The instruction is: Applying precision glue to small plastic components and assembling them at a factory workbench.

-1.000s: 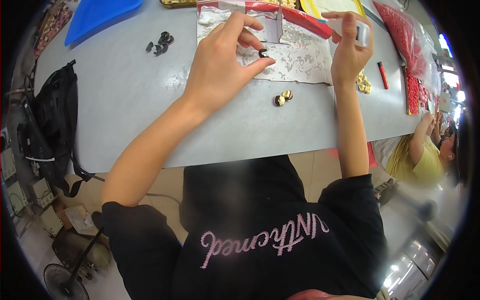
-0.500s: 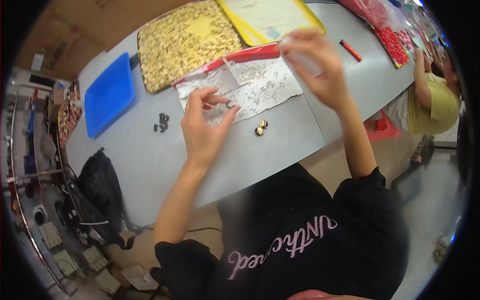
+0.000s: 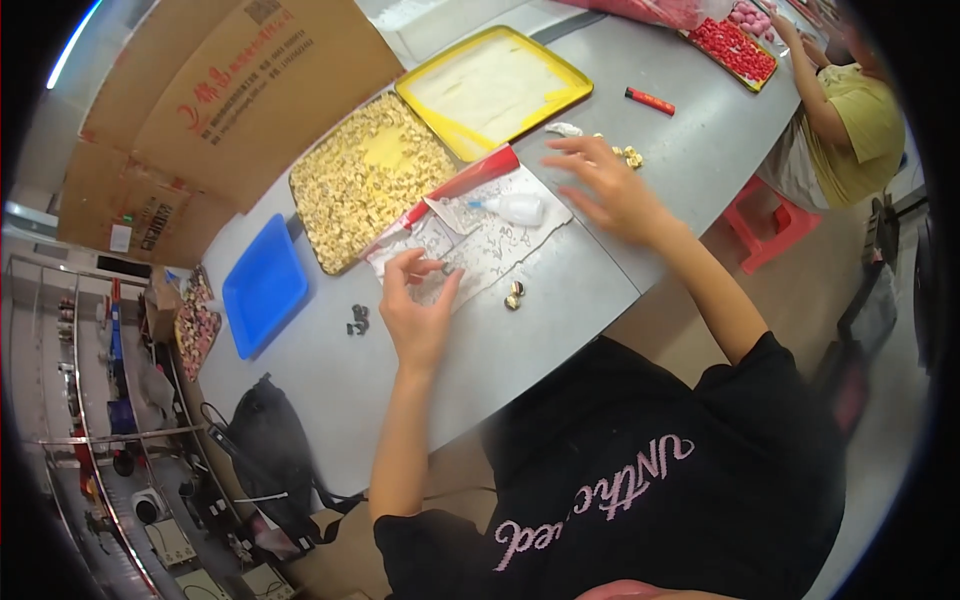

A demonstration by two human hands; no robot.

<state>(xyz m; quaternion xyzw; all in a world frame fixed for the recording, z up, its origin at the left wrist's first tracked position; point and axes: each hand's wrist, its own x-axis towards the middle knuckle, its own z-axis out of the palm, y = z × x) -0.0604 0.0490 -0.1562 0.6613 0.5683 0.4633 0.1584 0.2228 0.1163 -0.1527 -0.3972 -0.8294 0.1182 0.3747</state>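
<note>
My left hand [image 3: 418, 318] is over the near left edge of a white sheet [image 3: 505, 250] with a red border and grey marks. Its thumb and fingers pinch a small dark piece [image 3: 448, 268]. My right hand [image 3: 618, 200] is open, fingers stretched out, holding nothing that I can see. It is just right of the sheet, close to several small gold-coloured pieces [image 3: 630, 156]. A white squeeze bottle [image 3: 518, 209] with a blue tip lies on the sheet. Two small dark-and-gold pieces [image 3: 514, 296] sit on the table in front of it.
Several dark pieces [image 3: 358, 320] lie left of my left hand, near a blue tray [image 3: 265, 285]. Beyond the sheet are a tray of small yellowish pieces [image 3: 345, 185] and a yellow-rimmed tray [image 3: 575, 88]. A red marker [image 3: 650, 101] lies at right; a person in yellow [image 3: 865, 120] sits beyond.
My right hand, raised and blurred before, has come down open beside the gold-coloured pieces. The squeeze bottle now shows lying on the sheet. My left hand keeps its pinch; the whole view has shifted.
</note>
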